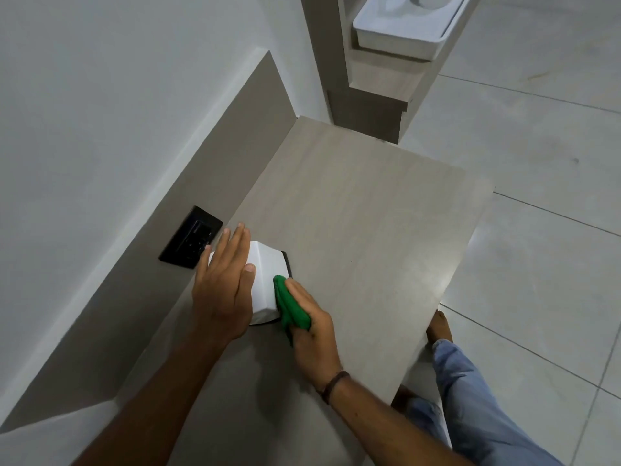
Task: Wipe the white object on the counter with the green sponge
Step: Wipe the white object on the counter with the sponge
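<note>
Nearest the camera, two bare forearms reach up over the pale wood-grain bench [369, 210]. The right hand [311, 326] wears a dark band [334, 385] at the wrist, and its grip is closed around the green sponge [289, 306], fingers curled over the top, so the sponge bulges out ahead of the knuckles. The front of the sponge presses against the right-hand face of the white object [267, 280], low on that side.

Just left of that grip, the left hand [223, 284] lies flat and open on top of the white object, fingers straight and together, thumb resting along the upper edge; its grip closes on nothing, only bearing down. The white object is a faceted, box-like block standing on the bench, with a dark base strip showing at its far right edge and under its near corner. Whether that strip is part of it cannot be told.

Beyond the left fingertips, a black socket plate [190, 238] is set into the brown backsplash panel [255, 105], close to the block.

Right of the right grip, past the bench edge, a jeans leg [470, 398] and a bare foot [440, 327] stand on the grey tiled floor [537, 163].

Farthest off, a white rectangular basin [403, 35] sits on a higher wooden shelf unit [379, 92].
</note>
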